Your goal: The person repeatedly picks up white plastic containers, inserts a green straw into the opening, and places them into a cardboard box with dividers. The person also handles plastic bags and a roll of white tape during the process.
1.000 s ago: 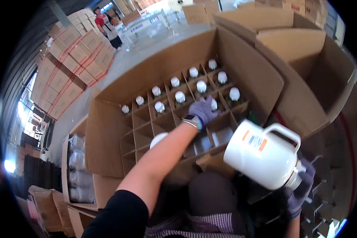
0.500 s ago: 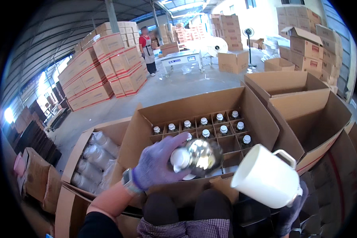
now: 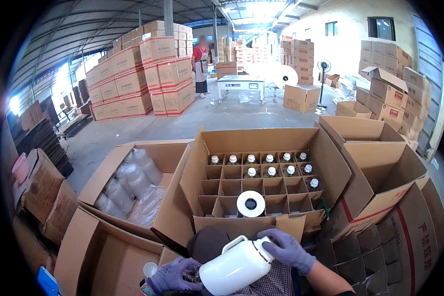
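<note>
A white thermos jug (image 3: 236, 269) with a side handle lies tilted over my lap. My left hand (image 3: 175, 275), in a purple-grey glove, is closed at its lower-left end. My gloved right hand (image 3: 287, 249) grips its upper-right end, fingers over the rim. Close to my left hand is a small white cup-shaped piece (image 3: 150, 269); I cannot tell whether it is touched. Ahead, an open carton (image 3: 256, 140) with cardboard dividers holds several white-capped bottles (image 3: 271, 171) in its far rows. A white ring (image 3: 256, 211) with a dark centre sits over its near cells; its kind is unclear.
To the left, an open carton (image 3: 103, 170) holds several bottles in clear plastic. Another open carton (image 3: 116, 256) lies nearer. Open boxes (image 3: 380, 163) and dividers (image 3: 360, 251) stand at the right. Farther off are stacked cartons (image 3: 167, 76), a fan (image 3: 323, 81) and a person (image 3: 201, 69).
The silvery bottle has left my left hand and is out of sight. That hand has come down to the jug, which has moved left over my lap. My view has shifted.
</note>
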Demonstrator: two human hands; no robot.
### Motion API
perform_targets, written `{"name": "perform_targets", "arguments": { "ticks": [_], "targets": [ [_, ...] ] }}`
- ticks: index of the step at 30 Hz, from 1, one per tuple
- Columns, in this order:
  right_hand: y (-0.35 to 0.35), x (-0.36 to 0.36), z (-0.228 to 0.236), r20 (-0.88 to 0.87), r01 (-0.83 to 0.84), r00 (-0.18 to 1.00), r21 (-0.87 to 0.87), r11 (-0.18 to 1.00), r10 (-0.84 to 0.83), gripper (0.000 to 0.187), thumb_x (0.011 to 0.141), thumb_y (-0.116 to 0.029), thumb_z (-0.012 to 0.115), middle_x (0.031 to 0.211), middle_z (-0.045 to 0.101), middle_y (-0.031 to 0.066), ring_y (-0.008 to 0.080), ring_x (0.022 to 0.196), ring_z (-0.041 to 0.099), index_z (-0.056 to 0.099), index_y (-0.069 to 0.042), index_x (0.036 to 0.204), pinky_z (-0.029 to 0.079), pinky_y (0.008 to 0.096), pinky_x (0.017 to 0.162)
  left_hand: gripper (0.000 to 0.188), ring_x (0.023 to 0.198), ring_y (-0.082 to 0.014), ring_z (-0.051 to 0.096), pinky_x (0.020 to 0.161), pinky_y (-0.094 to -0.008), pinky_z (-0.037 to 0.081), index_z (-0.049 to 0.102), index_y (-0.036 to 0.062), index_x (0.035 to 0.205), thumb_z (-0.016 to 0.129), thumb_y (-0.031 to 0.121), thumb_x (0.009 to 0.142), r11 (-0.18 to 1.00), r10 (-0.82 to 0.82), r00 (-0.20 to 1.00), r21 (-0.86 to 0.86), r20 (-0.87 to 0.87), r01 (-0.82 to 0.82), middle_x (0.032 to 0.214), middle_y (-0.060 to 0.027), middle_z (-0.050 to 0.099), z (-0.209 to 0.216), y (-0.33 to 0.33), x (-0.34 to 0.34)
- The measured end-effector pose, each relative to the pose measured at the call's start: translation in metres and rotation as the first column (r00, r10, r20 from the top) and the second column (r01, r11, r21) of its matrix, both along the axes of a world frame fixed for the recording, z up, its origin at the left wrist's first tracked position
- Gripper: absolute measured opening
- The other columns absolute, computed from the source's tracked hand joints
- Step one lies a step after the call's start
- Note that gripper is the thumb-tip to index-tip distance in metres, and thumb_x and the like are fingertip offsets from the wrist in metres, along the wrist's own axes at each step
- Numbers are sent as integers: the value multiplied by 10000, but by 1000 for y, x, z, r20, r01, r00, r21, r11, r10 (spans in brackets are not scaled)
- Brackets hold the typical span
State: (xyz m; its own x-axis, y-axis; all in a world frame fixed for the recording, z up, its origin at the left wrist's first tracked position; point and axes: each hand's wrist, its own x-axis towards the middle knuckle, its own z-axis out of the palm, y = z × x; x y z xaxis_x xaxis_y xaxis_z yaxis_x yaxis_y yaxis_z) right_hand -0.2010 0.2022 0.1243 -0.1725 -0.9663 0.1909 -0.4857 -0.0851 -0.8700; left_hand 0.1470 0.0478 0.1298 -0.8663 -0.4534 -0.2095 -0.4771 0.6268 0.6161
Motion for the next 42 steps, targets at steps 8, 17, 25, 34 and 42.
{"name": "perform_targets", "arguments": {
  "ticks": [8,17,25,34,42],
  "targets": [
    [-10,-25,-118,-440,75,888,-156,985,-137,306,936,-128,614,1224,620,165,349,1133,617,610,-70,1236,525,405,963,574,916,-330,647,793,-434,528,623,38,1066,767,535,817,979,186,959,-38,-214,-198,990,-169,619,-58,27,-5],
    [27,-9,-29,-151,271,945,-132,953,-290,256,970,-162,580,1166,653,171,333,1084,632,637,-12,1170,508,377,942,984,1107,-314,588,951,-420,525,480,51,1361,977,373,575,933,-227,707,-357,-669,-39,1280,-172,501,22,6,-67],
    [52,19,52,-176,59,963,-604,795,-206,561,711,-223,722,1136,628,206,377,1054,634,650,-35,1234,511,451,932,588,1216,-294,600,1076,-422,450,501,44,1428,706,289,934,988,-121,808,7,-577,153,1381,-134,582,-17,12,-90],
    [11,36,58,202,395,918,-454,798,-340,609,803,-294,790,1111,640,206,330,1014,668,538,-10,1279,530,405,900,794,1333,-260,503,1093,-396,443,387,42,1509,800,235,859,981,86,774,-84,-627,-177,1463,-144,503,-19,16,-69],
    [11,73,87,111,236,970,-630,740,-214,664,726,-329,852,1142,640,153,288,1058,646,589,-61,1273,511,409,947,757,1341,-260,501,1099,-400,444,376,48,1516,758,240,891,832,505,542,547,-671,-98,1473,-145,496,-15,37,-64]
  ]
}}
